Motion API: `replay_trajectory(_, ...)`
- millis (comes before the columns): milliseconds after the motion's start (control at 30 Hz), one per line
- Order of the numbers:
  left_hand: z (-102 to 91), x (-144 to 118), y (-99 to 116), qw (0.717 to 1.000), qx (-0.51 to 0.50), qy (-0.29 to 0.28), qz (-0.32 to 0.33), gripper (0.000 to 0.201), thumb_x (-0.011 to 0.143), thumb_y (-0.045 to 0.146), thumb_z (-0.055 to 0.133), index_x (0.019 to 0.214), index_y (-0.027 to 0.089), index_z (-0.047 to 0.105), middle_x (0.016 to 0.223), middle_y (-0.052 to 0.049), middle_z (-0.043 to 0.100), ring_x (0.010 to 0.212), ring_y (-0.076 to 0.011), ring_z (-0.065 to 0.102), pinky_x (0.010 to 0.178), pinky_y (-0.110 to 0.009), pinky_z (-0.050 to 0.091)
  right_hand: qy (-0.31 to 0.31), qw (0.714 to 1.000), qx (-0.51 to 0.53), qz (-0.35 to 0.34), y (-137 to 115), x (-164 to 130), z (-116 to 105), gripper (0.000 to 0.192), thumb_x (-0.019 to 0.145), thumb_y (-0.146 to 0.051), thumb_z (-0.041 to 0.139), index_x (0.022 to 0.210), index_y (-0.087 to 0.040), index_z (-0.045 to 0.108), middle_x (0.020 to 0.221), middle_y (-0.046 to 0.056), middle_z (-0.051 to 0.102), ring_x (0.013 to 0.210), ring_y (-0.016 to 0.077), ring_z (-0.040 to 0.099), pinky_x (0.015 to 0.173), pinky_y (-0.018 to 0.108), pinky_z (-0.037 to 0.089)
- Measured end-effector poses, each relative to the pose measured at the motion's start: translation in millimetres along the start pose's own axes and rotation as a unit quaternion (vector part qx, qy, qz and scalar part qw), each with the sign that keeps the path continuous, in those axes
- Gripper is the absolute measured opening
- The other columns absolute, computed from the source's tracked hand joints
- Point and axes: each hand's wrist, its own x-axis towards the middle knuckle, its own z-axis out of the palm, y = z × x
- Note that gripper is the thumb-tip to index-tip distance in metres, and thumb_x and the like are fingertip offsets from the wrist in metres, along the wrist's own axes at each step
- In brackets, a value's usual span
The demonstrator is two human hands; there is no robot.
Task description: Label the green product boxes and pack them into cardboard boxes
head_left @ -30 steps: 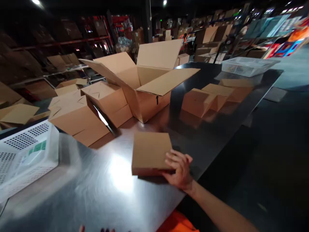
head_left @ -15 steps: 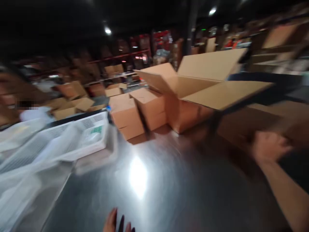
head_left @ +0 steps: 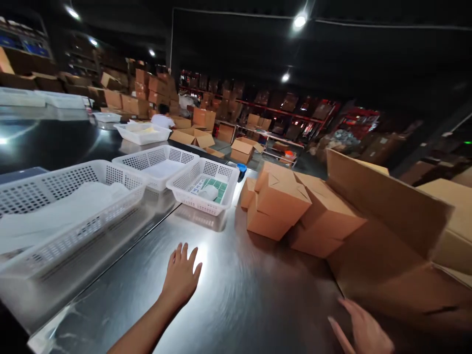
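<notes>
Two bare hands seen. Left hand [head_left: 182,280] held above silver metal table [head_left: 239,300], fingers released and spread. Right hand [head_left: 365,329] placed just beside one large open brown cardboard box [head_left: 387,280], set at table's right; fingers parted, contact unclear. Three nearest white perforated plastic baskets [head_left: 197,200] grouped left.

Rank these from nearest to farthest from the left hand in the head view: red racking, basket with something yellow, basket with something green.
1. Basket with something green: ahead, slightly right of the left hand.
2. Basket with something yellow: farther ahead, leftward.
3. Red racking: at the back, rightward.
</notes>
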Motion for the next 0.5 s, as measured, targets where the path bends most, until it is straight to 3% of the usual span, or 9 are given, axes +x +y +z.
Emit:
replay_trajectory(33,-2.3,-1,-1,1.000,-0.005,-0.004,-0.002,0.050,0.096,0.035,0.036,0.138,0.016,0.056,0.149,-0.020,0.046,0.143,-0.0375,0.034,0.112,-0.052,0.027,-0.017,0.998,-0.032,-0.057,-13,23,10,0.041,0.073,-0.068,0.057,0.108,-0.047,0.062,0.111,0.010,0.065,0.109,0.0442,0.060,0.090,0.069,0.044)
replay_trajectory(100,-9.3,-2,-1,1.000,-0.018,-0.016,-0.010,0.051,0.095,0.034,0.036,0.139,0.015,0.055,0.149,-0.020,0.045,0.143,-0.0376,0.033,0.114,-0.052,0.026,-0.003,0.979,-0.079,-0.189,-53,83,33,0.053,0.084,-0.059,0.052,0.130,-0.033,0.052,0.129,0.015,0.058,0.123,0.0398,0.054,0.097,0.064,0.042)
replay_trajectory(200,-19.3,-2,-1,0.997,-0.060,-0.044,-0.024,0.053,0.094,0.035,0.038,0.141,0.015,0.053,0.152,-0.020,0.041,0.145,-0.0380,0.028,0.116,-0.052,0.022,0.031,0.962,-0.117,-0.243,-117,171,69,0.081,0.086,-0.066,0.050,0.148,-0.017,0.032,0.147,0.024,0.042,0.138,0.0436,0.035,0.099,0.068,0.034)
replay_trajectory(267,-22.4,-2,-2,0.993,-0.099,-0.053,-0.029,0.056,0.094,0.039,0.038,0.142,0.016,0.052,0.154,-0.020,0.038,0.147,-0.0387,0.024,0.117,-0.053,0.019,0.006,0.963,-0.138,-0.230,-146,204,93,0.081,0.085,-0.068,0.051,0.144,-0.013,0.040,0.143,0.028,0.045,0.136,0.0478,0.035,0.094,0.066,0.037)
replay_trajectory(333,-22.9,-2,-4,0.990,-0.131,-0.048,-0.030,0.058,0.093,0.042,0.038,0.143,0.016,0.050,0.155,-0.020,0.036,0.147,-0.0391,0.022,0.118,-0.054,0.016,0.010,0.968,-0.137,-0.209,-160,210,112,0.078,0.084,-0.069,0.052,0.135,-0.010,0.052,0.133,0.032,0.052,0.128,0.0508,0.042,0.088,0.064,0.041)
replay_trajectory(400,-22.3,-2,-6,0.987,-0.155,-0.039,-0.028,0.060,0.092,0.043,0.037,0.143,0.014,0.049,0.156,-0.020,0.035,0.148,-0.0394,0.020,0.119,-0.054,0.013,0.070,0.970,-0.114,-0.204,-163,194,121,0.078,0.084,-0.069,0.051,0.134,-0.009,0.054,0.130,0.033,0.054,0.126,0.0520,0.044,0.087,0.066,0.041)
replay_trajectory(500,-21.9,-4,-7,0.982,-0.186,-0.029,-0.028,0.060,0.091,0.043,0.039,0.141,0.012,0.052,0.155,-0.019,0.037,0.148,-0.0392,0.019,0.119,-0.053,0.012,0.124,0.964,-0.064,-0.226,-158,150,104,0.082,0.082,-0.066,0.054,0.146,-0.016,0.043,0.137,0.029,0.051,0.129,0.0508,0.044,0.098,0.068,0.036)
